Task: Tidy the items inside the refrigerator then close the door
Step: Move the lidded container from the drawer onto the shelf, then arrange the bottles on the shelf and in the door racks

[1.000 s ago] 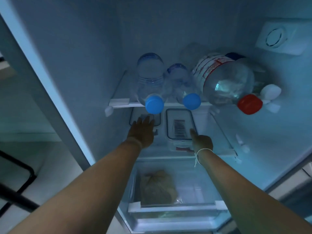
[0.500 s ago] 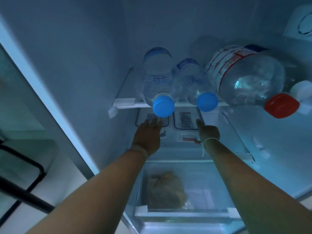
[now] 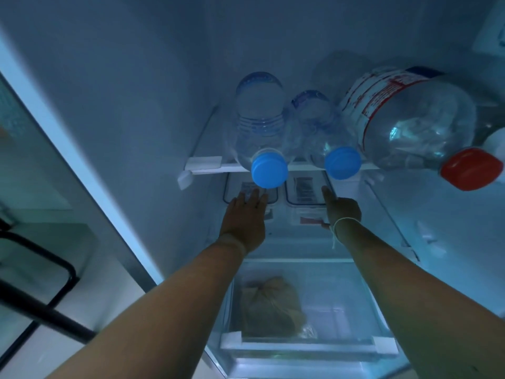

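Left hand [image 3: 244, 218]: flat, fingers spread, grip empty, on left lidded container [image 3: 250, 194] on middle shelf. Right hand [image 3: 343, 210]: grip on right container [image 3: 304, 198]; closure unclear. Bottles [image 3: 259, 127] lay above.

This is a home kitchen, seen from right in front of an open refrigerator [image 3: 136, 77] with pale, bluish-lit inner walls. On the upper glass shelf [image 3: 207, 165] lie three clear plastic bottles on their sides: two with blue caps [image 3: 269, 170] and a larger one with a red cap [image 3: 471, 168] and a red-and-white label. On the shelf below sit two lidded food containers [image 3: 303, 192] side by side. Under them, a clear crisper drawer [image 3: 341, 296] holds a tied brownish bag [image 3: 270, 305]. To the left, outside the cabinet, a pale tiled floor [image 3: 90, 283] and a black metal frame [image 3: 54, 269], perhaps a chair or rack, suggest an ordinary domestic room.
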Demonstrator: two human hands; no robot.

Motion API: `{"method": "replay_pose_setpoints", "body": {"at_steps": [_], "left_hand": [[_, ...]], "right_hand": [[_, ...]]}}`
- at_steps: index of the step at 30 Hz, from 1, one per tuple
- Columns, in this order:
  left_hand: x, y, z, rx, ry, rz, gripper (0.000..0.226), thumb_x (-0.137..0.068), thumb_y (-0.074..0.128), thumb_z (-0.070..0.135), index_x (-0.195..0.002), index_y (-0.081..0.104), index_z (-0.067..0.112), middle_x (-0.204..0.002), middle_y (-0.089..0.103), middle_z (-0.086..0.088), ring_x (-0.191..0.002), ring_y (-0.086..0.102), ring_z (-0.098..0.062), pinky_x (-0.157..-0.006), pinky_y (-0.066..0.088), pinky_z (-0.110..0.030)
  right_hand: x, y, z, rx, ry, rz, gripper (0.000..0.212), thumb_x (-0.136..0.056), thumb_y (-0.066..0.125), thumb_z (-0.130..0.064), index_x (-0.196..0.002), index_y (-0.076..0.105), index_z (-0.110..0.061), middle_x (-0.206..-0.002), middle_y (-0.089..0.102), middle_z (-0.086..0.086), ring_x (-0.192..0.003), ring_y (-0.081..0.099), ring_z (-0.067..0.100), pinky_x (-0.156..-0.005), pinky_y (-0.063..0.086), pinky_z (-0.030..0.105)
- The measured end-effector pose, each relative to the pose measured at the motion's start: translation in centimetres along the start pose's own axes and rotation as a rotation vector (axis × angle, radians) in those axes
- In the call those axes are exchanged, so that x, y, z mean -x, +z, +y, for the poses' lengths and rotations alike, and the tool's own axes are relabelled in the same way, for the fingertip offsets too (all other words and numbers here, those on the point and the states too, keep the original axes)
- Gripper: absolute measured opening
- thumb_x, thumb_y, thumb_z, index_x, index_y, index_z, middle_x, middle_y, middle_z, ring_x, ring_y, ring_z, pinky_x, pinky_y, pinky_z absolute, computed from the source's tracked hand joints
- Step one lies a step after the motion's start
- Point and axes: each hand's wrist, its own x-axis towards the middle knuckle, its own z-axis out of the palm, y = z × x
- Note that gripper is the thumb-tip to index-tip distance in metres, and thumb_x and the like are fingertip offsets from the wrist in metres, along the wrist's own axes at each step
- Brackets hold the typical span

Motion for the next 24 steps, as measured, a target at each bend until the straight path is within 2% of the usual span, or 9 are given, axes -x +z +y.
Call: {"method": "replay_pose_setpoints", "body": {"at_steps": [2, 4, 7, 10, 14, 16, 18, 20, 24], "left_hand": [[0.3, -0.7, 0.2, -0.001, -0.004, -0.055, 0.065, -0.093, 0.031, 0.014, -0.151, 0.002, 0.014, -0.161, 0.001, -0.009, -0.147, 0.004, -0.036, -0.119, 0.006, -0.044], [0.5, -1.4, 0.5, -0.015, -0.007, -0.073, 0.067, -0.093, 0.033, 0.016, -0.151, 0.001, 0.014, -0.161, -0.001, -0.010, -0.147, 0.001, -0.037, -0.119, 0.000, -0.046], [1.5, -2.3, 1.2, -0.005, -0.023, -0.050, 0.067, -0.093, 0.033, 0.017, -0.151, 0.002, 0.013, -0.161, 0.000, -0.011, -0.147, 0.001, -0.037, -0.118, -0.003, -0.048], [3.1, -3.4, 2.0, 0.009, -0.027, -0.064, 0.064, -0.093, 0.031, 0.016, -0.151, 0.002, 0.013, -0.161, 0.000, -0.010, -0.147, 0.002, -0.035, -0.118, -0.003, -0.048], [5.7, -5.0, 2.9, 0.049, -0.033, -0.035, 0.063, -0.094, 0.031, 0.018, -0.151, 0.004, 0.017, -0.161, 0.002, -0.008, -0.148, 0.005, -0.031, -0.119, -0.001, -0.047], [6.9, -6.1, 3.1, 0.064, -0.015, 0.026, 0.062, -0.094, 0.033, 0.020, -0.151, 0.010, 0.018, -0.161, 0.009, -0.008, -0.147, 0.012, -0.029, -0.119, 0.006, -0.045], [7.9, -7.1, 2.9, 0.067, 0.016, 0.107, 0.058, -0.092, 0.036, 0.021, -0.148, 0.022, 0.019, -0.156, 0.024, -0.007, -0.142, 0.025, -0.025, -0.116, 0.020, -0.039], [9.3, -8.6, 2.7, 0.070, 0.049, 0.183, 0.053, -0.090, 0.037, 0.021, -0.143, 0.033, 0.020, -0.148, 0.038, -0.006, -0.134, 0.037, -0.024, -0.108, 0.033, -0.035], [12.0, -11.5, 2.1, 0.123, 0.059, 0.241, 0.044, -0.089, 0.039, 0.020, -0.132, 0.047, 0.019, -0.131, 0.054, -0.008, -0.119, 0.050, -0.029, -0.093, 0.042, -0.035]], "right_hand": [[0.5, -0.3, -0.2, 0.056, -0.018, 0.038, 0.074, -0.092, 0.032, -0.057, -0.130, 0.049, 0.004, -0.133, 0.054, 0.024, -0.119, 0.054, 0.038, -0.103, 0.043, 0.043], [1.1, -0.8, -0.3, 0.031, -0.022, 0.066, 0.078, -0.089, 0.037, -0.060, -0.138, 0.041, 0.001, -0.144, 0.045, 0.018, -0.124, 0.051, 0.034, -0.107, 0.040, 0.042], [2.5, -1.9, -0.6, 0.072, -0.073, 0.098, 0.075, -0.089, 0.040, -0.058, -0.137, 0.044, 0.000, -0.143, 0.046, 0.017, -0.127, 0.049, 0.031, -0.111, 0.032, 0.035], [4.7, -2.9, -1.1, 0.123, -0.124, 0.082, 0.069, -0.090, 0.044, -0.054, -0.135, 0.047, -0.002, -0.143, 0.048, 0.014, -0.132, 0.043, 0.026, -0.109, 0.028, 0.028], [8.4, -3.7, -1.7, 0.166, -0.209, 0.011, 0.058, -0.087, 0.053, -0.046, -0.128, 0.054, -0.004, -0.135, 0.056, 0.014, -0.125, 0.050, 0.027, -0.099, 0.037, 0.027], [10.5, -4.0, -2.2, 0.107, -0.259, -0.016, 0.051, -0.083, 0.061, -0.041, -0.122, 0.059, -0.008, -0.128, 0.061, 0.013, -0.118, 0.056, 0.027, -0.090, 0.041, 0.027], [12.4, -4.1, -2.7, 0.075, -0.318, -0.022, 0.042, -0.080, 0.065, -0.037, -0.114, 0.064, -0.012, -0.120, 0.066, 0.011, -0.111, 0.060, 0.026, -0.083, 0.043, 0.025], [14.4, -4.6, -3.6, 0.104, -0.383, -0.057, 0.040, -0.079, 0.065, -0.036, -0.111, 0.065, -0.013, -0.117, 0.067, 0.009, -0.110, 0.061, 0.026, -0.088, 0.048, 0.029], [17.6, -5.9, -5.5, 0.169, -0.455, -0.143, 0.048, -0.081, 0.062, -0.035, -0.122, 0.059, -0.011, -0.123, 0.064, 0.008, -0.109, 0.062, 0.029, -0.096, 0.049, 0.040]]}}
